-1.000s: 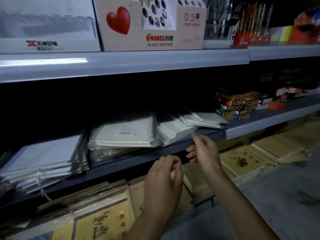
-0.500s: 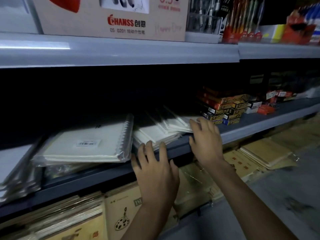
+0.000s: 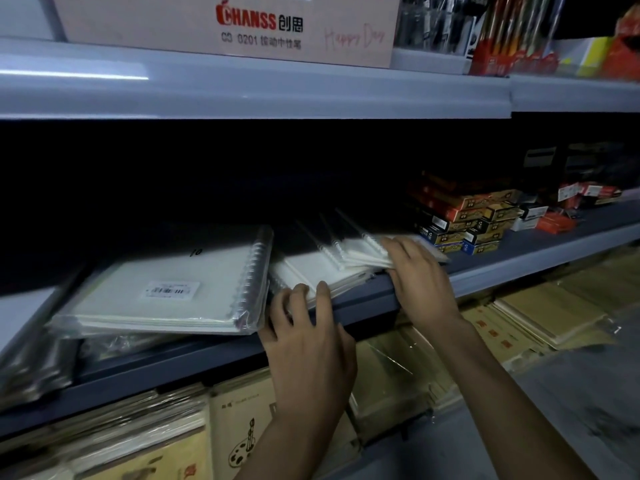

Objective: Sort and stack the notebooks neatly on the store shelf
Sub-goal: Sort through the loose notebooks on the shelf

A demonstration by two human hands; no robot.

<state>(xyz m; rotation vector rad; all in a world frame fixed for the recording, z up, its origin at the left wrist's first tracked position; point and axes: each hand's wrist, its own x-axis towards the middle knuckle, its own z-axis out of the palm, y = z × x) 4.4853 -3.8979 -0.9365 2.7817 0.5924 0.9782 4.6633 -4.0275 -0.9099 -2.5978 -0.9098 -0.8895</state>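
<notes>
Several thin white spiral notebooks [image 3: 311,268] lie fanned out and askew on the dim middle shelf [image 3: 173,368]. My left hand [image 3: 308,344] reaches up over the shelf lip, its fingertips touching the front edge of this fan. My right hand [image 3: 420,275] lies on the fan's right end with its fingers spread flat on top; its thumb is hidden. To the left sits a bigger stack of white spiral notebooks [image 3: 162,292] in clear wrap with a barcode label, overhanging the shelf lip.
Small red, black and yellow boxes [image 3: 467,220] are piled on the same shelf to the right. Brown-cover notebooks [image 3: 242,427] fill the shelf below. The upper shelf carries a cardboard display box [image 3: 225,26] and pens [image 3: 502,29].
Both hands rose from below the shelf lip onto the fanned notebooks and their fingers opened out. The view has moved closer and to the right.
</notes>
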